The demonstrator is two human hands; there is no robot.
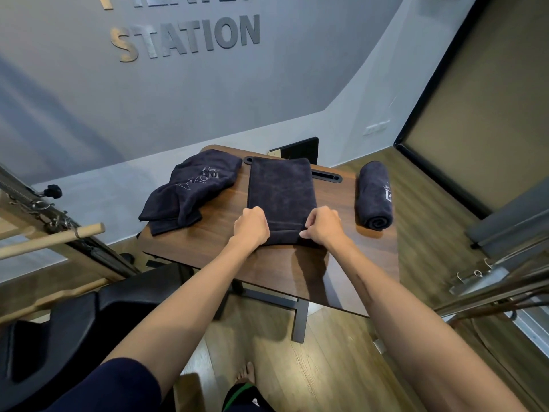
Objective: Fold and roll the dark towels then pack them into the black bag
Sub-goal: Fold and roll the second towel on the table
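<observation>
At far left, pale wooden bars and a metal spring of a dark-framed exercise machine [56, 230] run out of the picture, and a black padded seat [68, 322] below them is cropped by the lower edge. On the left part of the small walnut-brown wooden table [225, 257] lies a crumpled dark navy towel with pale embroidered lettering [190, 188], its script too creased to read. A person's left hand [252, 227] curls its fingers over the near-left corner of a flat, folded dark navy towel [280, 188] lying lengthwise at the table's middle; the fingertips are tucked under the cloth and cannot be seen. The right hand [322, 227] pinches the same towel's near-right corner, thumb tip against the hem. The towel's far end covers part of a black oval slot [326, 174] set into the tabletop, and a black flat panel [300, 148] behind it is mostly hidden. Near the table's right edge, well apart from the hands, rests a tightly rolled dark navy towel [375, 194], spiral end facing the camera, its pale logo only partly visible. On the grey wall above, raised letters spell "STATION" [185, 37]; the line above is cut off. No black bag can be made out.
</observation>
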